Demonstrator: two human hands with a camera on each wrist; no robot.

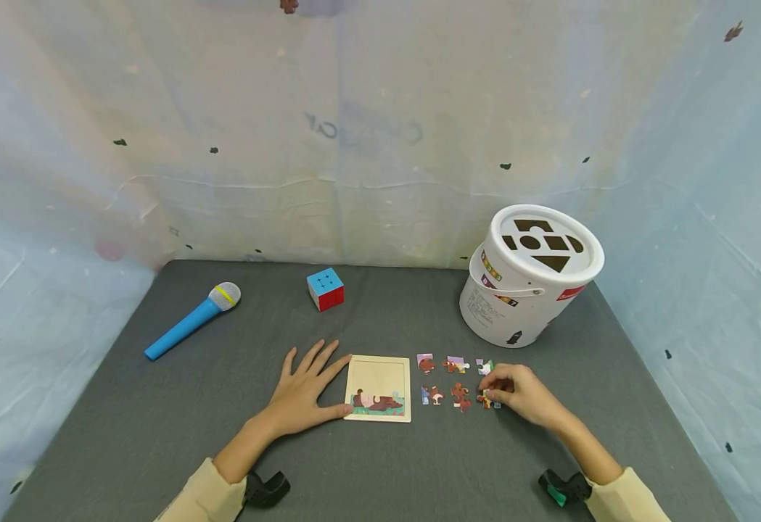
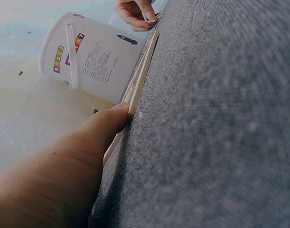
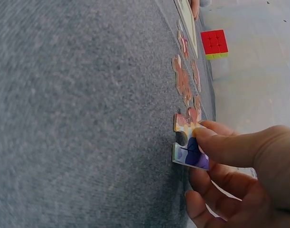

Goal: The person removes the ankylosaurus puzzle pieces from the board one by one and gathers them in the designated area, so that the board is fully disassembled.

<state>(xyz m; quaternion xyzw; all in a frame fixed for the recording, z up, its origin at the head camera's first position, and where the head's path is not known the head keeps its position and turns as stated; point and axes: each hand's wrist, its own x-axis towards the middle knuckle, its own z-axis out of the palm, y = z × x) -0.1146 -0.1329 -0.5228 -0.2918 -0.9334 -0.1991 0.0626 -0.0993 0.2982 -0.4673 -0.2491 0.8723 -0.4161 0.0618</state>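
My left hand (image 1: 302, 397) lies spread on the grey cloth, its thumb on the left rim of a square wooden puzzle tray (image 1: 380, 373). Along the tray's lower side is a strip of assembled puzzle pieces (image 1: 378, 404) with brown and green print; the upper part is bare wood. To the right of the tray, my right hand (image 1: 524, 391) pinches a puzzle piece (image 3: 192, 154) between thumb and fingers. This piece has purple, blue and orange print, and shows tilted in the right wrist view. Several loose puzzle pieces (image 1: 461, 396) lie in two rows between tray and right hand.
Behind the right hand stands a white bucket (image 1: 494, 308) with shaped holes in its lid. A puzzle cube (image 1: 326, 289) sits behind the tray, and a blue toy microphone (image 1: 187, 328) lies at the left. Pale sheeting (image 1: 380, 203) encloses the table's back and sides.
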